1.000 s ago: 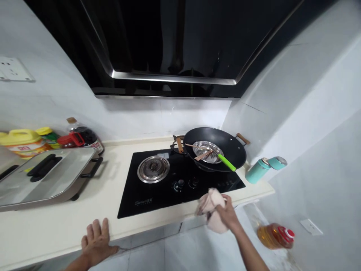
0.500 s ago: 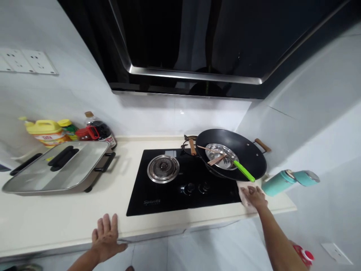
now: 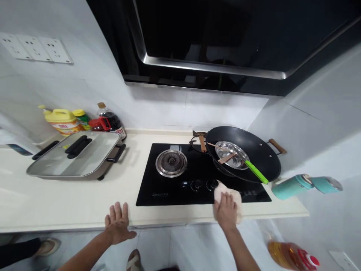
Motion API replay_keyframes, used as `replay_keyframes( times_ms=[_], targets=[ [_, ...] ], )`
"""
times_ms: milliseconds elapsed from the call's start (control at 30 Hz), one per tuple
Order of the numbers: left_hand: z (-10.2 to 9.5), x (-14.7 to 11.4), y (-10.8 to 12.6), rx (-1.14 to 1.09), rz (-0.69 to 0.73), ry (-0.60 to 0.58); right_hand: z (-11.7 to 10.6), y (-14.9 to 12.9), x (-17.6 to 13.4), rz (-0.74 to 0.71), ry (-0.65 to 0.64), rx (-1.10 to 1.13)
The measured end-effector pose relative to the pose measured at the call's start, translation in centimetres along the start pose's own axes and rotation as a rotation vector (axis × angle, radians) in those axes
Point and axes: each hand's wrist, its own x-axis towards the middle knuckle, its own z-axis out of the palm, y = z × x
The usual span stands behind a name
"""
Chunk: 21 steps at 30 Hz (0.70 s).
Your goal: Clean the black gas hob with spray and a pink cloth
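My left hand (image 3: 117,223) has its fingers spread, with the fingertips over the front edge of the cream counter (image 3: 124,184); it holds nothing. Under my right hand (image 3: 226,210) is a pale pinkish-white cloth (image 3: 237,199), pressed against the front of the black glass gas stove (image 3: 169,192). The cloth touches the right control knob (image 3: 212,184) and hangs partly over the front rim. Behind that hand, a black wok (image 3: 259,152) sits on the right burner. Inside it lie a shiny metal strainer (image 3: 222,148) with a green handle (image 3: 256,172) and several wooden chopsticks (image 3: 227,158).
A lidded electric pan (image 3: 96,158) stands at the left, before a yellow jug (image 3: 62,122) and a dark sauce bottle (image 3: 113,120). Teal flask (image 3: 291,186) stands by the right wall. A range hood (image 3: 197,71) overhangs. An oil bottle (image 3: 291,254) and a person's foot (image 3: 49,246) are below.
My right hand has slid the cloth leftward from the stove's right end to near the knobs. My left hand stays spread by the counter edge. The view has shifted slightly.
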Motion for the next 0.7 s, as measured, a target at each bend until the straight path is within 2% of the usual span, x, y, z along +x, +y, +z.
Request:
replay_keyframes(
  times_ms=[67,133,267,367,500,600,700],
  targets=[
    [-0.2,-0.1,0.1,0.009,-0.004,-0.014,0.6,-3.3,-2.5,-0.057,0.005,0.015],
    [-0.2,-0.1,0.2,0.001,-0.005,-0.021,1.0,-6.3,-4.3,-0.115,-0.053,0.032],
    [0.0,0.1,0.0,-0.015,-0.008,-0.017,1.0,-10.8,-4.9,-0.218,-0.229,0.057],
    [0.4,0.2,-0.2,-0.007,0.0,-0.006,-0.2,-12.0,-2.5,-0.253,-0.26,0.096],
    [0.4,0.3,-0.4,0.023,0.003,0.019,-1.9,-11.7,0.8,-0.255,-0.289,0.22],
    [-0.2,0.3,-0.2,0.051,0.003,-0.008,-2.1,-11.8,0.5,-0.259,-0.259,0.28],
    [-0.8,0.4,0.1,0.068,-0.016,-0.052,-1.5,-13.2,-1.4,-0.352,-0.247,0.345]
  ],
)
